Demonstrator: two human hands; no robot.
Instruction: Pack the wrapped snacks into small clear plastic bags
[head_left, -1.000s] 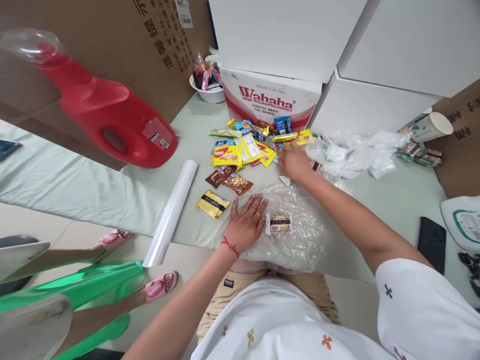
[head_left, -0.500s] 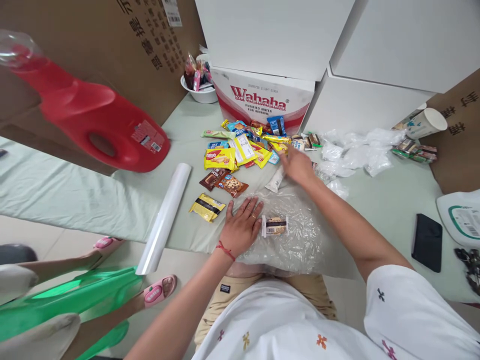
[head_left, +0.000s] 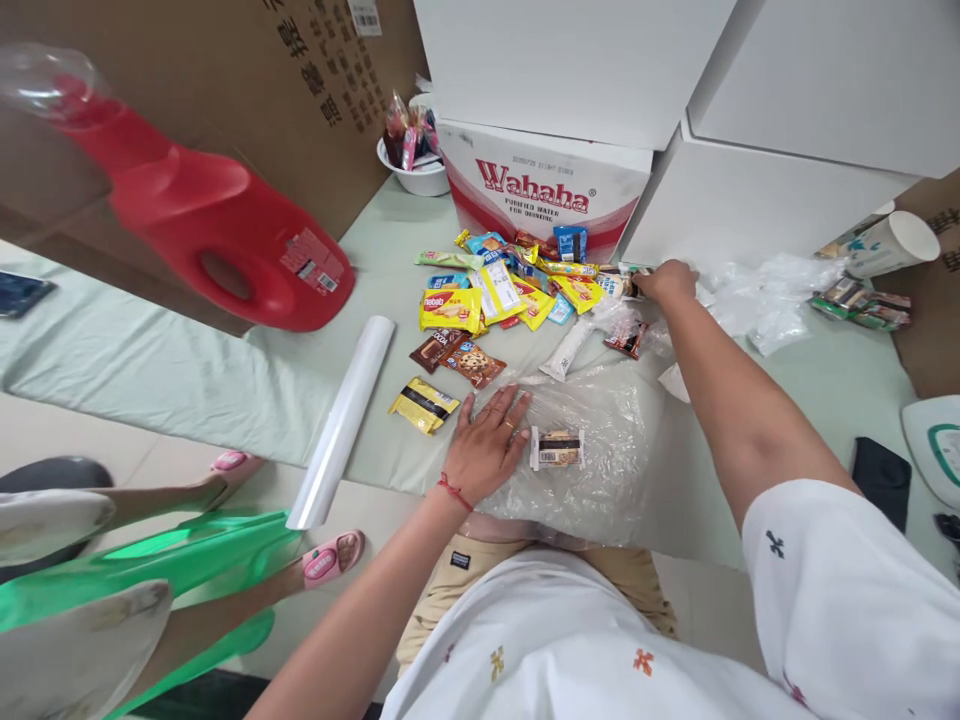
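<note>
My left hand [head_left: 491, 440] lies flat, fingers extended, on a clear plastic sheet or bag [head_left: 607, 490] at the table's front edge. Just right of it, a small wrapped biscuit [head_left: 559, 449] rests on the plastic. My right hand [head_left: 673, 285] reaches to the right end of the snack pile, fingers bent together at a small dark-and-green wrapped snack [head_left: 637, 272]; its fingertips are partly hidden, so what they grip is unclear. Yellow snack packets [head_left: 450, 310], a white-wrapped stick [head_left: 568, 348], brown cookie packets [head_left: 472, 366] and a yellow-and-black packet [head_left: 424, 404] lie around the hands.
Crumpled clear bags [head_left: 772, 300] lie right of my right hand, near a paper cup [head_left: 896, 245]. A Wahaha carton [head_left: 544, 190] stands behind the snacks. Leftward are a plastic roll [head_left: 341, 425], a red jug [head_left: 247, 250] and a white bowl [head_left: 420, 180]. Another person's legs [head_left: 232, 620] show lower left.
My right hand has moved right and away from me, from the yellow packets to the pile's right end. My left hand stays flat on the plastic. The view has shifted slightly.
</note>
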